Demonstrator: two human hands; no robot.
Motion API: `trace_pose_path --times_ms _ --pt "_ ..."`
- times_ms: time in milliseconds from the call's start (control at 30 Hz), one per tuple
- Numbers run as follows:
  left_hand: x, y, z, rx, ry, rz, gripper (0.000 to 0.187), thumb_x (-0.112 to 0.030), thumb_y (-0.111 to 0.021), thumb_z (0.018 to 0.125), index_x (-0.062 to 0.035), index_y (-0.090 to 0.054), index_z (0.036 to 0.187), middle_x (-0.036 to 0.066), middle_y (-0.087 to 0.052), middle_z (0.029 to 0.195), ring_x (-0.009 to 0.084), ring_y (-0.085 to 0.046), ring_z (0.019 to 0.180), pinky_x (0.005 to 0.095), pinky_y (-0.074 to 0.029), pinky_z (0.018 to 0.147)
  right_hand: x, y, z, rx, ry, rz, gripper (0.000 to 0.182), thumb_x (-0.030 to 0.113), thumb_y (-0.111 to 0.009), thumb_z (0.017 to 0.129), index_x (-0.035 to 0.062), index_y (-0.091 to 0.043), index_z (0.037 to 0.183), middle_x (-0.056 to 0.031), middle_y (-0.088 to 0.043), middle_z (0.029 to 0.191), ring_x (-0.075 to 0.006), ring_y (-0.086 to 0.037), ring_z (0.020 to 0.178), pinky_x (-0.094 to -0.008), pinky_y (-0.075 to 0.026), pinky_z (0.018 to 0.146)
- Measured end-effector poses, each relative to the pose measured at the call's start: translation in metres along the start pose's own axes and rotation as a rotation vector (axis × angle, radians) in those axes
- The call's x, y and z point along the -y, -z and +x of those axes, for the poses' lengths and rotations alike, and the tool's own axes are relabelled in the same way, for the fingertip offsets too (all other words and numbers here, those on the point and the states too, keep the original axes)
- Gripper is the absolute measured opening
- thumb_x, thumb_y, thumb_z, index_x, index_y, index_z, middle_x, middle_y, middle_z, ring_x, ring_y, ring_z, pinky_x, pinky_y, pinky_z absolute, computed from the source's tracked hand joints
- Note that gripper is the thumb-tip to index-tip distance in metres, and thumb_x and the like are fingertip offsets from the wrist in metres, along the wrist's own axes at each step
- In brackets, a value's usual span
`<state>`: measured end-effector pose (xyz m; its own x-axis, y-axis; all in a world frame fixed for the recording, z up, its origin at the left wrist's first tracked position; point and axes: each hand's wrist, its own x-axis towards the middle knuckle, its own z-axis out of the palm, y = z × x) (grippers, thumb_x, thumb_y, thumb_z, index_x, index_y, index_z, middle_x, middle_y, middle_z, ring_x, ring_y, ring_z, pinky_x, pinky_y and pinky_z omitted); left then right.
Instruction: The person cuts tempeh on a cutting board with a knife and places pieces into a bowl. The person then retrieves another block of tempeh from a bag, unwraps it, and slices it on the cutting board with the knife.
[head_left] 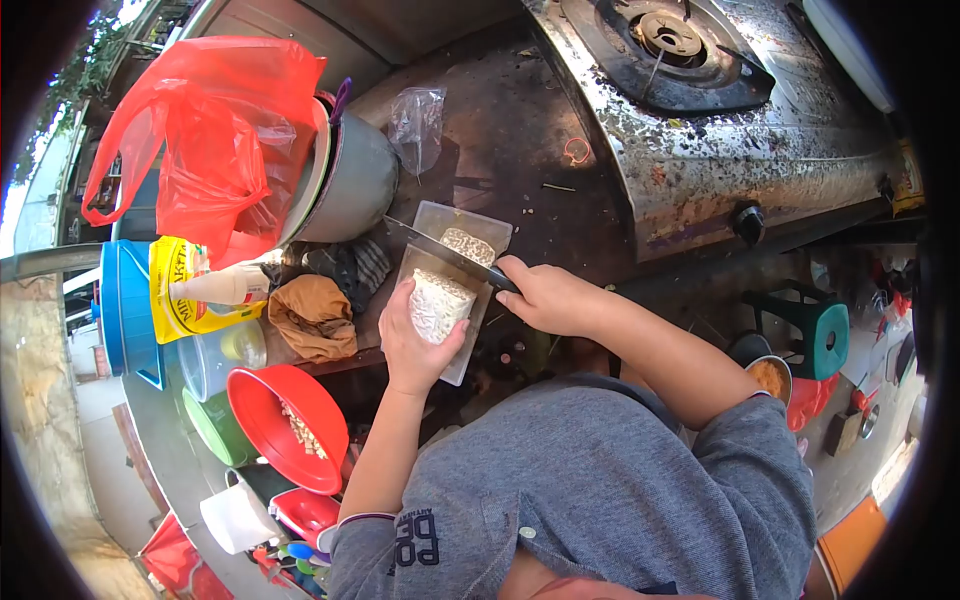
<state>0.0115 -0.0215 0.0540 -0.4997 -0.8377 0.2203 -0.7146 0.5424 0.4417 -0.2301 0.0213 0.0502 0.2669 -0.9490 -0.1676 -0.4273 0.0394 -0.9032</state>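
Observation:
A white, mottled block (440,303) lies on a pale rectangular board (490,228). My left hand (418,345) is wrapped round its near end, thumb on one side and fingers on the other. The dark handle of a long knife (440,247) is in my right hand (548,294), fingers closed on it. The blade points up and left, across the board between the block and a separate cut piece (467,243) just beyond it. Whether the blade touches either piece is hard to tell.
A sooty gas stove (690,170) stands at the right. Left of the board are a crumpled brown cloth (312,318), a grey pot (355,185) and a red plastic bag (210,140). A red basin (270,415) holding small cut pieces is at the lower left.

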Motion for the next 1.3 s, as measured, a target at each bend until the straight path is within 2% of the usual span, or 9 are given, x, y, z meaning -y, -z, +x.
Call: trace_pose_path --times_ms 200,400,533,700,800,1033,1133,1233,1300 --pt "0.022 -0.011 -0.015 -0.139 -0.100 -0.474 0.086 -0.019 -0.081 0.067 -0.0034 -0.029 0.133 0.021 -0.042 0.133 0.0311 -0.047 0.121 0.0428 -0.037 0.104 0.013 0.012 -0.030 -0.051 0.038 0.034 0.036 0.021 -0.051 0.093 -0.0022 -0.039 0.117 -0.0280 -0.063 0.081 -0.0463 -0.061 0.078 -0.0529 -0.047 0.069" --pt "0.031 -0.013 -0.017 -0.184 -0.221 -0.488 0.089 -0.011 -0.082 0.063 -0.0109 -0.027 0.133 0.025 -0.040 0.133 0.0346 -0.050 0.118 0.0445 -0.042 0.099 0.021 0.001 -0.045 0.029 -0.056 -0.102 0.030 0.020 -0.052 0.093 -0.0002 -0.040 0.112 -0.0245 -0.064 0.074 -0.0441 -0.063 0.073 -0.0518 -0.049 0.066" --pt "0.026 -0.012 -0.016 -0.191 -0.194 -0.488 0.087 -0.012 -0.082 0.063 -0.0099 -0.030 0.132 0.025 -0.042 0.132 0.0344 -0.050 0.117 0.0432 -0.042 0.099 0.006 0.018 -0.039 -0.171 -0.073 -0.269 0.030 0.020 -0.052 0.092 0.0000 -0.041 0.112 -0.0229 -0.064 0.074 -0.0432 -0.063 0.071 -0.0521 -0.049 0.064" --pt "-0.006 0.001 0.003 -0.015 0.008 -0.020 0.072 -0.022 -0.082 0.062 -0.0067 -0.046 0.122 0.023 -0.048 0.130 0.0375 -0.052 0.114 0.0442 -0.042 0.098 0.017 0.035 -0.039 -0.268 -0.038 -0.223 0.035 0.022 -0.053 0.093 0.0010 -0.041 0.118 -0.0246 -0.064 0.078 -0.0445 -0.062 0.075 -0.0512 -0.048 0.063" --pt "-0.013 0.002 0.012 -0.085 -0.075 0.082 0.064 -0.025 -0.081 0.062 -0.0069 -0.052 0.116 0.021 -0.051 0.127 0.0375 -0.052 0.112 0.0451 -0.042 0.097 0.035 0.021 -0.056 -0.214 0.063 -0.150 0.032 0.022 -0.052 0.094 0.0001 -0.041 0.114 -0.0246 -0.064 0.077 -0.0436 -0.062 0.073 -0.0511 -0.049 0.064" --pt "-0.010 0.001 0.005 -0.110 -0.060 -0.011 0.046 -0.019 -0.080 0.064 -0.0071 -0.063 0.105 0.016 -0.057 0.116 0.0339 -0.055 0.107 0.0419 -0.045 0.092 0.056 0.007 -0.071 -0.075 0.003 -0.218 0.031 0.019 -0.051 0.093 -0.0020 -0.041 0.114 -0.0256 -0.064 0.080 -0.0429 -0.064 0.072 -0.0498 -0.051 0.063" --pt "-0.011 -0.001 0.005 -0.143 -0.068 0.028 0.044 -0.018 -0.079 0.064 -0.0067 -0.063 0.104 0.017 -0.058 0.114 0.0343 -0.056 0.106 0.0414 -0.047 0.089 0.058 0.007 -0.067 0.001 -0.067 -0.223 0.038 0.023 -0.051 0.094 0.0011 -0.040 0.124 -0.0258 -0.065 0.090 -0.0436 -0.063 0.077 -0.0503 -0.051 0.066" --pt "-0.010 -0.005 0.003 -0.171 -0.040 0.049 0.045 -0.018 -0.079 0.064 -0.0060 -0.063 0.105 0.018 -0.057 0.111 0.0354 -0.056 0.104 0.0420 -0.047 0.088 0.059 0.003 -0.065 0.071 -0.092 -0.242 0.039 0.023 -0.051 0.094 0.0010 -0.039 0.124 -0.0260 -0.064 0.088 -0.0439 -0.063 0.075 -0.0502 -0.051 0.065" --pt "-0.009 -0.005 0.002 -0.167 -0.037 0.049 0.045 -0.019 -0.079 0.065 -0.0057 -0.063 0.104 0.018 -0.057 0.110 0.0358 -0.056 0.104 0.0423 -0.047 0.087 0.058 0.001 -0.063 -0.022 0.026 -0.257 0.031 0.018 -0.052 0.093 -0.0041 -0.041 0.111 -0.0253 -0.062 0.074 -0.0409 -0.064 0.065 -0.0462 -0.052 0.056"
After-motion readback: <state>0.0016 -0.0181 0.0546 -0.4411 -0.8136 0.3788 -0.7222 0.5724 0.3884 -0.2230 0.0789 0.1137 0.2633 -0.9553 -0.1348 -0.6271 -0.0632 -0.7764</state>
